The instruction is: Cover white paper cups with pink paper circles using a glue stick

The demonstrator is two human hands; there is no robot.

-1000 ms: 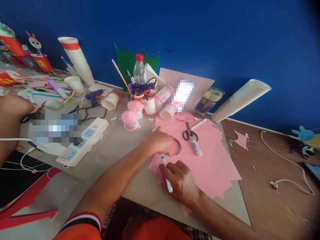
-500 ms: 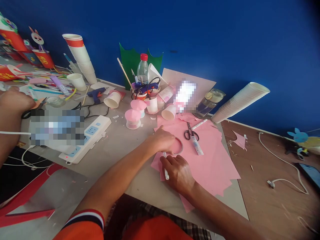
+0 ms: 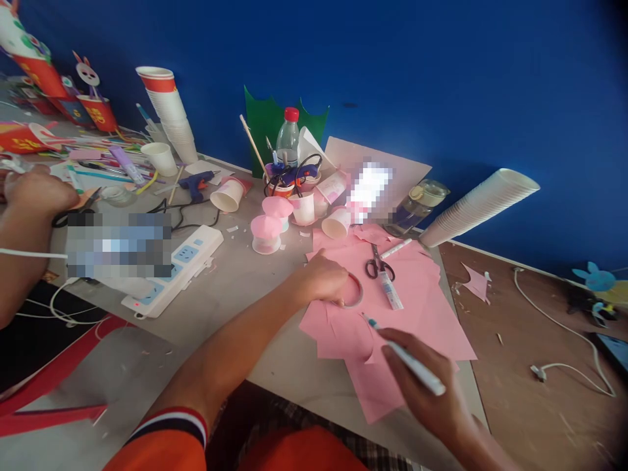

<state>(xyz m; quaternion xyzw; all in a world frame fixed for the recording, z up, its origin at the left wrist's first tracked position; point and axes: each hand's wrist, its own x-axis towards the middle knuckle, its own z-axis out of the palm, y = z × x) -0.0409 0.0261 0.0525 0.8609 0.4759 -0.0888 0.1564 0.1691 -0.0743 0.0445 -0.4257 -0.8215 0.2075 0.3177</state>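
Observation:
My left hand (image 3: pixel 325 277) rests on the pink paper (image 3: pixel 426 314), its fingers closed on the near side of a thin round ring (image 3: pixel 360 299) that lies flat there. My right hand (image 3: pixel 424 376) grips a white marker (image 3: pixel 417 367) with its teal end toward the paper, just below the ring. Beyond the ring are black-handled scissors (image 3: pixel 379 267) and a glue stick (image 3: pixel 391 292). A second white pen (image 3: pixel 396 248) lies by the scissors' blades. How firmly the left fingertips press the ring is hard to see.
A power strip (image 3: pixel 171 271) and another person's hand (image 3: pixel 42 191) are at left. Two pink-topped cups (image 3: pixel 266 234), a bottle (image 3: pixel 288 136) and a glue gun (image 3: pixel 196 186) stand or lie farther back. A leaning stack of paper cups (image 3: pixel 481 208) rises at right.
My right hand has moved right and toward me, turning the marker so its teal end points at the paper near the ring. My left hand has stayed at the ring.

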